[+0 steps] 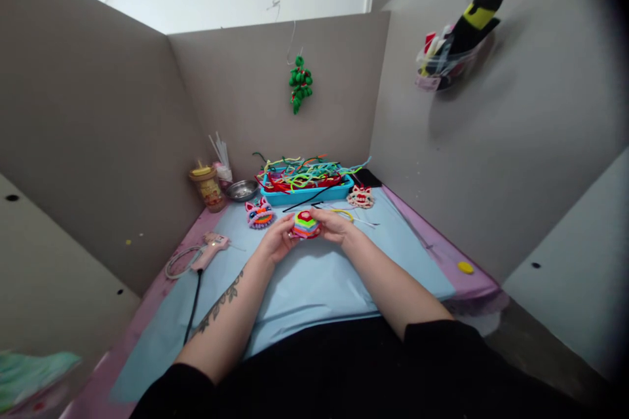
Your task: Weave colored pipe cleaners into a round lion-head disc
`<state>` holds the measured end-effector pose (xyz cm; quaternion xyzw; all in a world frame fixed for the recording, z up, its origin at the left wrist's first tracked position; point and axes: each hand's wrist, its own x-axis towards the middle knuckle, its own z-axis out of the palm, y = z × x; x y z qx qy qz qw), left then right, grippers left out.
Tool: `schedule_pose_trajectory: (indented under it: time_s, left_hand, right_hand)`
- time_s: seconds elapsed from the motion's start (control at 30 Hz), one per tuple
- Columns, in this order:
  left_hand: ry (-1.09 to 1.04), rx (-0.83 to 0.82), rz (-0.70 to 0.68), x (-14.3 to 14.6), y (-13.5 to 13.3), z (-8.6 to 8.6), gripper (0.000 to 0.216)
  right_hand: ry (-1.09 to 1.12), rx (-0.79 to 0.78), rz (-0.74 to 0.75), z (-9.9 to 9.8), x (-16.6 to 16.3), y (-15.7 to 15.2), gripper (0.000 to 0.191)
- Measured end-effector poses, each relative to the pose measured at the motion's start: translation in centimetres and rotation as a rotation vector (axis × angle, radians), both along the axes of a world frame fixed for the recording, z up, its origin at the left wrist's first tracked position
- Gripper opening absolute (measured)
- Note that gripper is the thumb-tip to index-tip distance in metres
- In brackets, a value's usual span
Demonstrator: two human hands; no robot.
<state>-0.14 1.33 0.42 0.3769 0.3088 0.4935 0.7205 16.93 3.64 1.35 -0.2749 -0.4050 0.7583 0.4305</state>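
Both hands meet over the light blue mat (314, 281) around a small multicoloured pipe-cleaner piece (306, 224) with red, green and orange rings. My left hand (278, 239) grips its left side with curled fingers. My right hand (335, 223) pinches its right side. Just beyond the hands lie a pink and purple pipe-cleaner face (260, 213) and a white and red pipe-cleaner face (360, 196). A black pipe cleaner (307, 201) and a yellow pipe cleaner (343, 212) lie loose near them.
A blue tray (304, 193) heaped with coloured pipe cleaners stands at the back. To its left are a metal bowl (242, 190) and a lidded cup (208, 186). A pink glue gun (212, 247) with a black cord lies on the left. Grey partition walls enclose the desk.
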Motion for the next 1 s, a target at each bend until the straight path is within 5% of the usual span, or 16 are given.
schedule_pose_trajectory:
  time_s: [0.27,0.53,0.63,0.83,1.0]
  left_hand:
    - [-0.136,0.069,0.297,-0.2,1.0,-0.1,0.043]
    - [0.068,0.003,0.245,0.0,0.5,-0.2,0.048]
    - [0.17,0.18,0.229,-0.5,0.1,0.4,0.062]
    - [0.419,0.46,-0.108,-1.4,-0.6,0.9,0.067]
    - [0.641,0.637,-0.024,-1.2,-0.4,0.4,0.045]
  right_hand:
    - [-0.035,-0.064,0.028,-1.1,-1.5,-0.5,0.029]
    - [-0.008,0.03,-0.155,-0.9,-1.5,-0.2,0.023]
    - [-0.098,0.071,-0.057,-0.4,-0.6,-0.4,0.022]
    - [-0.212,0.163,0.115,0.2,0.1,-1.2,0.031]
    - [-0.33,0.237,0.153,0.2,0.0,-1.4,0.034]
